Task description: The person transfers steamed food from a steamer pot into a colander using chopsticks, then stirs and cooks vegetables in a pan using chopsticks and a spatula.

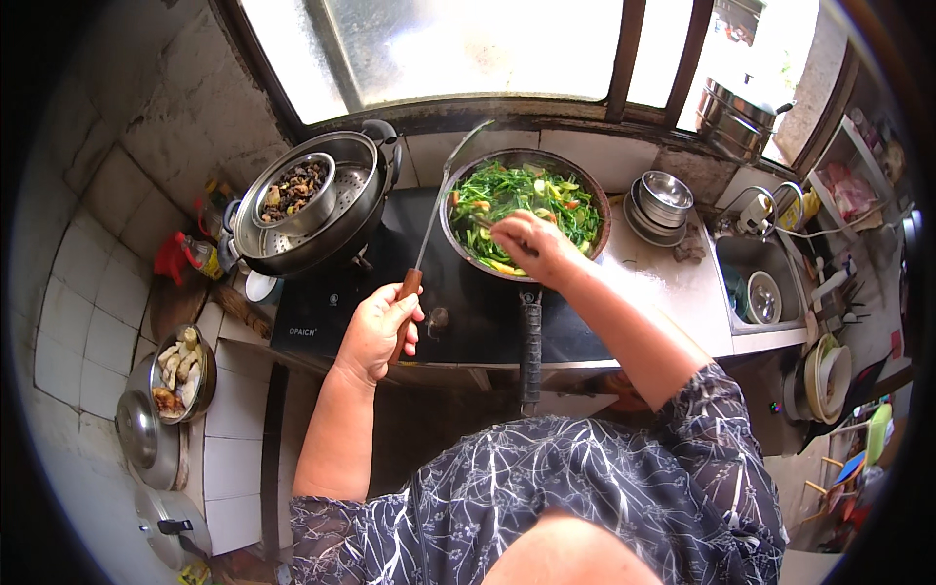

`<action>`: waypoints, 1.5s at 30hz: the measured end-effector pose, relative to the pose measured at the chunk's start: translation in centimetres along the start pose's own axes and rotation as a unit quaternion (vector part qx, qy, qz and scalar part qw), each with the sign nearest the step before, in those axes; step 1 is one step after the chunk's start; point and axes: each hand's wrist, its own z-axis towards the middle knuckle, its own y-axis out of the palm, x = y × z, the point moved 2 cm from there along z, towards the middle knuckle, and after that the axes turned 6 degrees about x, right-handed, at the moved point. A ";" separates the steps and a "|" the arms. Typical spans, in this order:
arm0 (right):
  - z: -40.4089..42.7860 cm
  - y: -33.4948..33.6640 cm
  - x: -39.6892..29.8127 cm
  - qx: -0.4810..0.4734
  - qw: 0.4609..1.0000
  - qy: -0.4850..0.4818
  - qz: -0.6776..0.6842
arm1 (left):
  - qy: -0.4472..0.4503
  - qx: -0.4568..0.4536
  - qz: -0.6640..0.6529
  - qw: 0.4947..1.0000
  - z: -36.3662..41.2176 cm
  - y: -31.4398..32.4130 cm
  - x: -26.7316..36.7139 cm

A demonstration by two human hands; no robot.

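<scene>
My left hand (384,322) grips the brown wooden handle of a long metal wok turner (433,212). Its thin shaft slants up past the left side of a frying pan (604,223), and its head is raised near the window sill. Chopped green vegetables with orange and pale pieces (526,186) fill the pan, which sits on the right side of a black gas stove (453,314). Over the near part of the vegetables is my right hand (537,245), fingers bent downward. Whether those fingers pinch something is hidden. The pan's black wrapped handle (531,344) points towards me.
Left of the pan, a large pot with a steamer insert (358,194) holds a metal bowl of dark food (296,194). Stacked metal bowls (664,194) stand right, before a sink (793,292). A bowl of pale food pieces (175,373) is far left, beside a lidded pot (139,431).
</scene>
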 end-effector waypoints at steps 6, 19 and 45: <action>-0.1 -4.3 5.5 0.212 0.970 0.114 -0.039 | -0.029 0.013 0.024 0.999 0.0 -0.8 -1.1; -1.6 -4.9 4.1 0.199 0.958 0.205 0.024 | -0.065 0.013 0.014 0.998 0.2 -1.3 -3.0; -1.0 -2.3 0.8 0.103 0.979 0.152 0.092 | -0.082 0.020 -0.036 0.996 0.7 -1.1 -3.8</action>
